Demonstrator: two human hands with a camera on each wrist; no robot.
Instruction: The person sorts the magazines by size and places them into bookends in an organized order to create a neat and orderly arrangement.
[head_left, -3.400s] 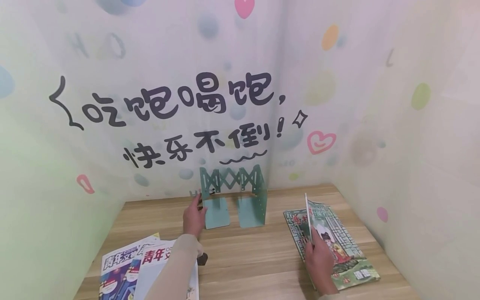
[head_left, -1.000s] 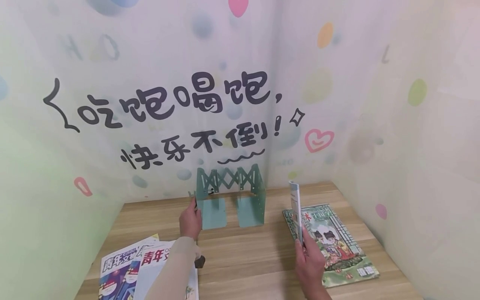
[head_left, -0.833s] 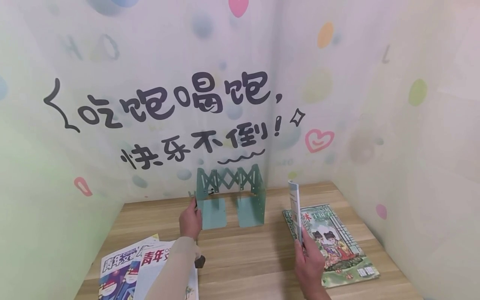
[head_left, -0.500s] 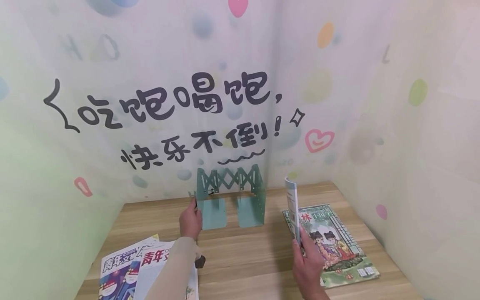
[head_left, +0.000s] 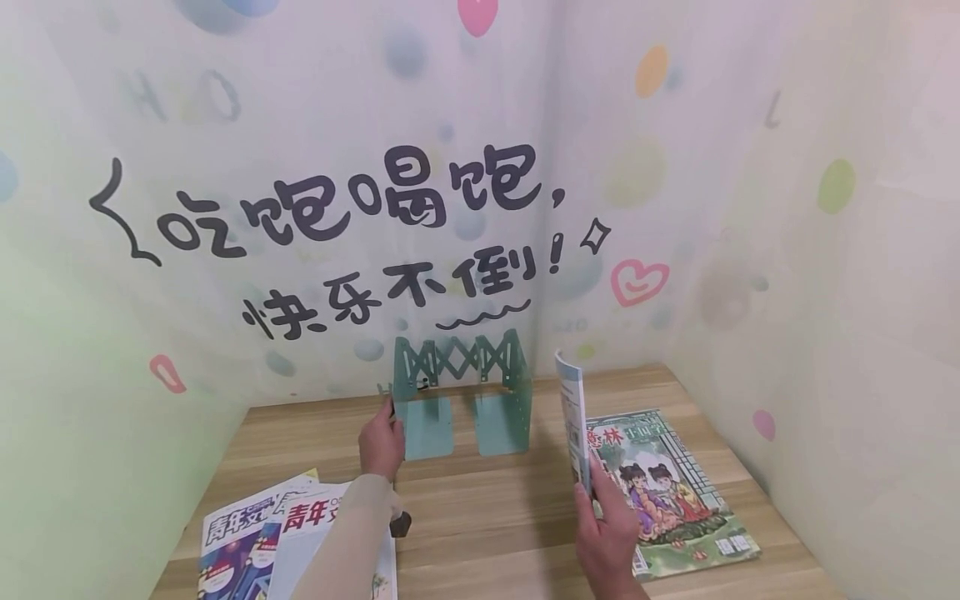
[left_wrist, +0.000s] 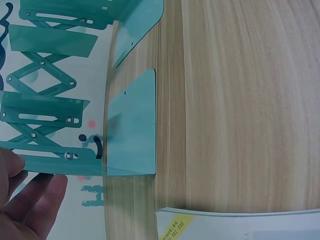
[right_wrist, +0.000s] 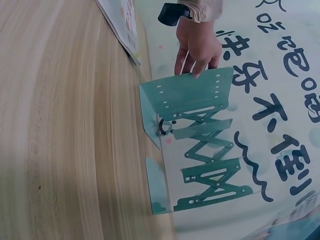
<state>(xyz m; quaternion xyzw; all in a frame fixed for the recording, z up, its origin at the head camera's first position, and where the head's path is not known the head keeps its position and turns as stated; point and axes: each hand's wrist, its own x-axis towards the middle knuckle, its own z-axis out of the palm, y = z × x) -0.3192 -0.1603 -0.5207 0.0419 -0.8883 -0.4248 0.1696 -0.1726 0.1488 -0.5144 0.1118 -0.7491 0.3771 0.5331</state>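
Left hand [head_left: 381, 448] pinched near plate of green bookend [head_left: 501, 425]; right hand [head_left: 606, 525] gripped upright magazine [head_left: 573, 417], bookend ahead-left of those fingers. Judged risks: bookend could skid if left fingers pushed sideways; thin magazine could flop if right grip loosened. Visible magazines lay outside bookend: illustrated issue [head_left: 675, 508] right of right fingers, purple issue [head_left: 238, 550] and white issue [head_left: 300, 550] nearer body than left fingers.

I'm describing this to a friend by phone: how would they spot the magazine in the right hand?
Start at the wooden table in front of the lettered wall, where a green folding bookend stands at the back. Just right of it, the right hand grips the magazine. It alone is held upright; the other magazines lie flat.
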